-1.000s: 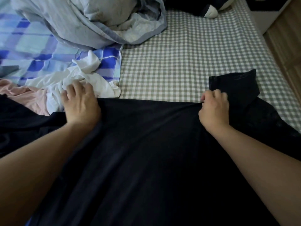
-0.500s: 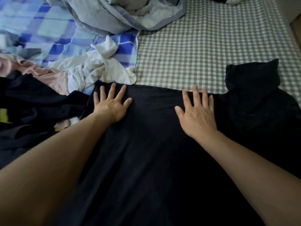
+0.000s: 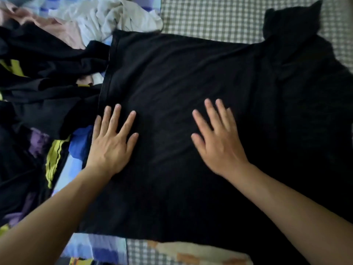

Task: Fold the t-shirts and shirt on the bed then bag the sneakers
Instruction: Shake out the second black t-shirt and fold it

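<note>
Now the black t-shirt (image 3: 191, 77) lies spread flat across the bed (image 3: 219, 18), its hem along the left edge and one sleeve (image 3: 292, 20) sticking up at the far right over the checked sheet. Both hands press on it, palms down with fingers straight and spread, holding nothing. The left hand (image 3: 112, 142) sits by the hem edge; the right hand (image 3: 219, 142) lies on the middle of the shirt, well apart from the left. Half a second ago both hands lay near the shirt's far edge; they have since slid back toward the person, and a second ago they were pinching that edge. Left of the shirt lies a heap of dark clothes (image 3: 44, 77) with yellow stripes (image 3: 53, 157). Beyond it are a pink garment (image 3: 63, 29) and a crumpled white one (image 3: 118, 14), just touching the shirt's far left corner.
</note>
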The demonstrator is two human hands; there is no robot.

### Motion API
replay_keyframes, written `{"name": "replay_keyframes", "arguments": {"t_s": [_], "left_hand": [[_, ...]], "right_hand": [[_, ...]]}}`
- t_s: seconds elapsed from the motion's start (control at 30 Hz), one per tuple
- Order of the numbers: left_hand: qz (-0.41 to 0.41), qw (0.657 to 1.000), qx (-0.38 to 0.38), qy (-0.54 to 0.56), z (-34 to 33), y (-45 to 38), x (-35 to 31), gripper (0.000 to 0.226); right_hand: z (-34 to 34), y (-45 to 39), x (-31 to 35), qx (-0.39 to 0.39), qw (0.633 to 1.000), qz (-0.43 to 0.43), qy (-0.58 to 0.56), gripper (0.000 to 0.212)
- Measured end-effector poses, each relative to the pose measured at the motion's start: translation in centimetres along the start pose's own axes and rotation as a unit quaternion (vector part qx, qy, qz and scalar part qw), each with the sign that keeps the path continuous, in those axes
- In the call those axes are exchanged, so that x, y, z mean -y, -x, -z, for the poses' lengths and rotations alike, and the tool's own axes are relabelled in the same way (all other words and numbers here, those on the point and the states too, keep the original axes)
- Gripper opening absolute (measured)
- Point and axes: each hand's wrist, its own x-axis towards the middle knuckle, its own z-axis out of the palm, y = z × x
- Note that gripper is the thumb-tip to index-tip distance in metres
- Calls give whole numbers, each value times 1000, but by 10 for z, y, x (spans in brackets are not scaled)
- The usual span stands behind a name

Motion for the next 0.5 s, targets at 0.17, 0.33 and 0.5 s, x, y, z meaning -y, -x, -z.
{"name": "replay_keyframes", "arguments": {"t_s": [0.17, 0.33, 0.5], "left_hand": [[-162, 986, 40, -10, -13, 140, -43, 63], [-77, 992, 93, -38, -22, 194, -14, 68], [-154, 987, 44, 27, -3, 197, -91, 78]], "right_hand": [[-5, 193, -6, 66, 991, -76, 83, 59], [26, 329, -63, 109, 935, -326, 91, 70], [35, 353, -85, -92, 769, -585, -242, 85]]}}
